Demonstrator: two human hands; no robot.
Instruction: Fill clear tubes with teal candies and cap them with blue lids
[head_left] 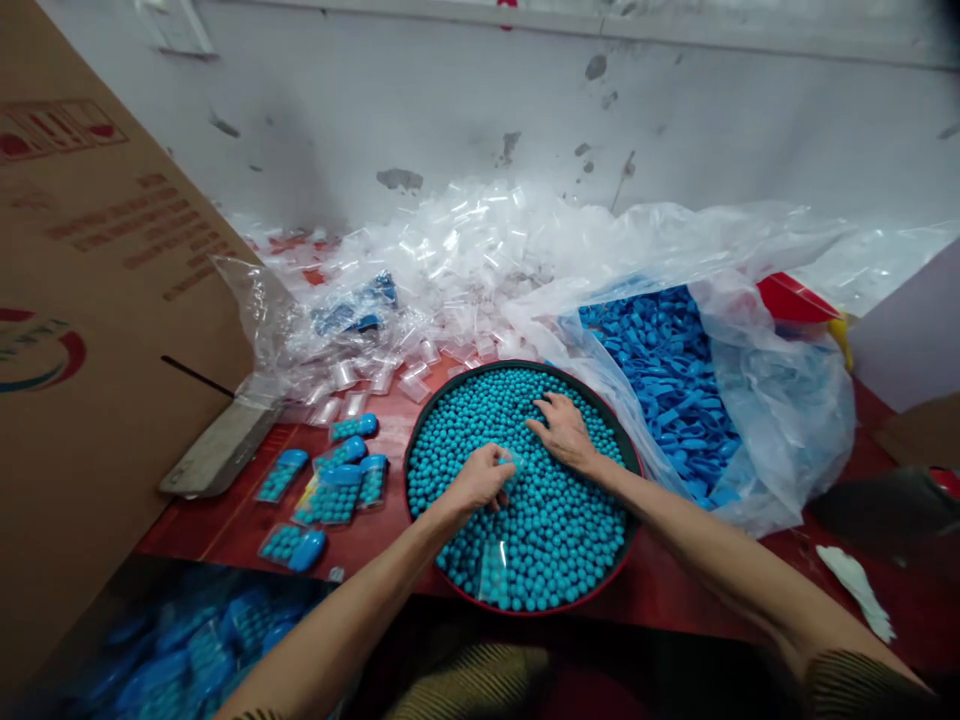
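A round tray (636, 462) with a dark rim is filled with small blue balls (551, 525). Over the middle of it, my left hand (480, 480) is closed around a small clear plastic box (513, 462), partly hidden by the fingers. My right hand (564, 432) rests on the balls at the right, its fingers apart and slightly bent, with nothing visibly gripped. A second clear box (493, 572) lies on the balls near the front rim. Left of the tray, several ball-filled boxes with blue caps (336, 494) lie on the red table (214, 530).
A plastic bag (787, 430) of blue caps (667, 380) stands open at the right. Empty clear boxes (480, 260) are heaped along the wall. A large cardboard box (112, 300) flanks the left side. Filled boxes (202, 650) lie below the table's front edge.
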